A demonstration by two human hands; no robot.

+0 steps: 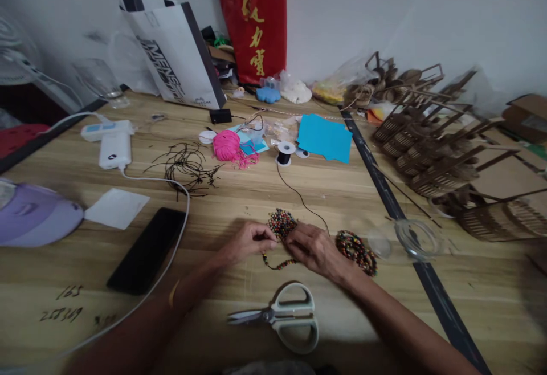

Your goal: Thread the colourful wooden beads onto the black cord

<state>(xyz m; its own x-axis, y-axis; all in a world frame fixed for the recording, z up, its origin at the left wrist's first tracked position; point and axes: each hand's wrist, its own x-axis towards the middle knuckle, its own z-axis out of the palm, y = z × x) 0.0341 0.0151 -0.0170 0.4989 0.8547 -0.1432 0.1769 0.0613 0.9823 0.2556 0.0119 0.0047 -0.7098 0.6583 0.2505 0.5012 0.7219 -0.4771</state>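
My left hand (252, 240) is closed in a pinch at the left edge of a small heap of colourful beads (282, 223). A short string of beads (280, 265) curves below its fingertips, on a thin dark cord, and passes under my right hand (314, 248). The fingers of my right hand are bent together at the heap's right edge; what they hold is hidden. Coiled strands of strung beads (356, 252) lie to the right of my right hand. Scissors (277, 317) with pale handles rest in front of me, blades pointing left.
Behind the beads stands a spool of dark cord (284, 154), its cord trailing toward my right hand. Pink yarn (226, 146), blue sheets (323, 137) and cut dark cords (186, 170) lie farther back. A phone (147, 249) and white cable are left; woven baskets (444, 164) are right.
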